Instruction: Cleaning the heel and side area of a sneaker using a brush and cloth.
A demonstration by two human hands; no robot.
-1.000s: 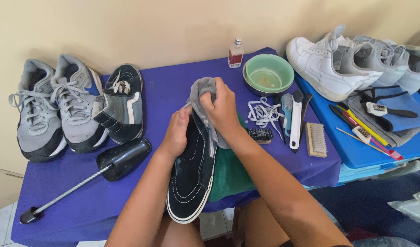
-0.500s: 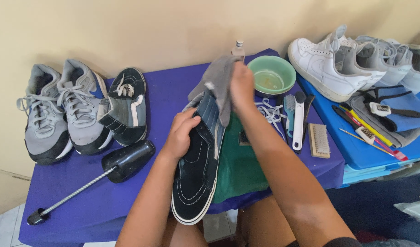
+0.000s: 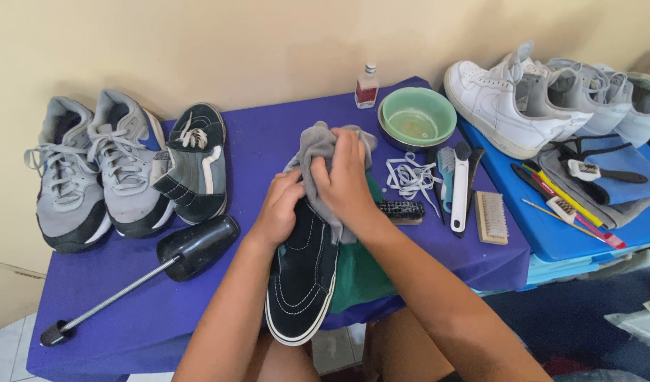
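2 grey sneakers (image 3: 91, 173) sit at the far left of the purple tabletop (image 3: 268, 134), toes toward the camera, laces loose. Just right of them lies 1 black-and-grey skate shoe (image 3: 196, 164) on its side. Near the front edge, 1 black shoe tree (image 3: 196, 247) with a metal rod points down-left.

Centre: left hand (image 3: 279, 209) grips the upper side of a black suede shoe (image 3: 303, 276), whose white-edged sole overhangs the tabletop edge. Right hand (image 3: 344, 180) is clenched around a grey cloth (image 3: 318, 152), pressing it onto the shoe's collar. Green cloth (image 3: 360, 272) lies under the shoe.

Right of the hands: 1 small dark brush (image 3: 401, 209), a tangle of white laces (image 3: 408, 175), 1 white-handled brush (image 3: 461, 187), 1 wooden brush (image 3: 492, 216). Behind them, 1 green bowl (image 3: 417, 117) and 1 small red bottle (image 3: 366, 86).

Far right, on a blue surface (image 3: 551, 237): white sneakers (image 3: 509, 99), grey folded cloths (image 3: 608, 184), thin brushes (image 3: 562, 201).
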